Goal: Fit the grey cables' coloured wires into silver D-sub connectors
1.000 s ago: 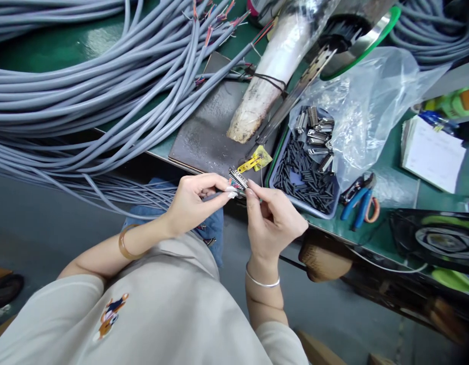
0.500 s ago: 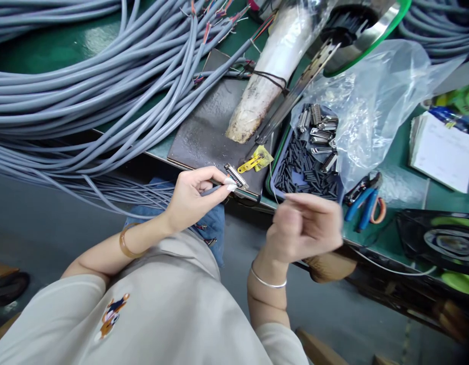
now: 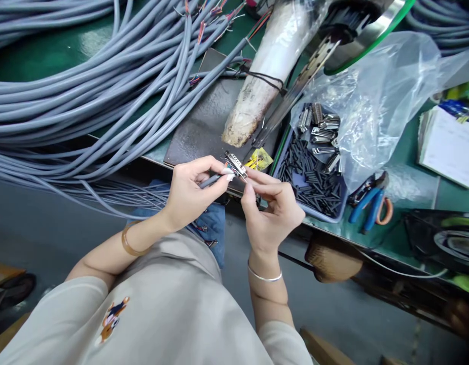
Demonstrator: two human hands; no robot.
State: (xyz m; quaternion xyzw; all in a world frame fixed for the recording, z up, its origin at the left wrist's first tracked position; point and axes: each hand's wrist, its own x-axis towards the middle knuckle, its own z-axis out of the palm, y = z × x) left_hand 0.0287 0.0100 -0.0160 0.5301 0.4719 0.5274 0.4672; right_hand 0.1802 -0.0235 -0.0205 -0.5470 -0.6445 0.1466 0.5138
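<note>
My left hand (image 3: 196, 190) pinches a D-sub connector (image 3: 236, 165) by its cable end, over the bench's front edge. Fine coloured wires fan into the connector's back from a grey cable (image 3: 210, 181), which runs under the fingers. At the connector's right end, my right hand (image 3: 270, 205) is closed with thumb and fingertips together. A thin pale wire (image 3: 242, 177) shows between those fingertips and the connector; its full length is hidden. Just behind the connector lies a yellow piece (image 3: 260, 159), partly covered by the right fingers.
Grey cables (image 3: 85, 96) are heaped at left. A soldering iron (image 3: 298, 94) and a wrapped white roll (image 3: 257, 91) lie above a dark mat (image 3: 198, 129). Rightward are a bin (image 3: 338, 215) of black tubes and connectors, a plastic bag (image 3: 382, 96), blue-handled cutters (image 3: 365, 205) and a paper pad (image 3: 447, 147).
My right hand has moved left from beside the bin to the connector, and its fingertips have closed there. My left hand keeps the connector, now slightly higher in view.
</note>
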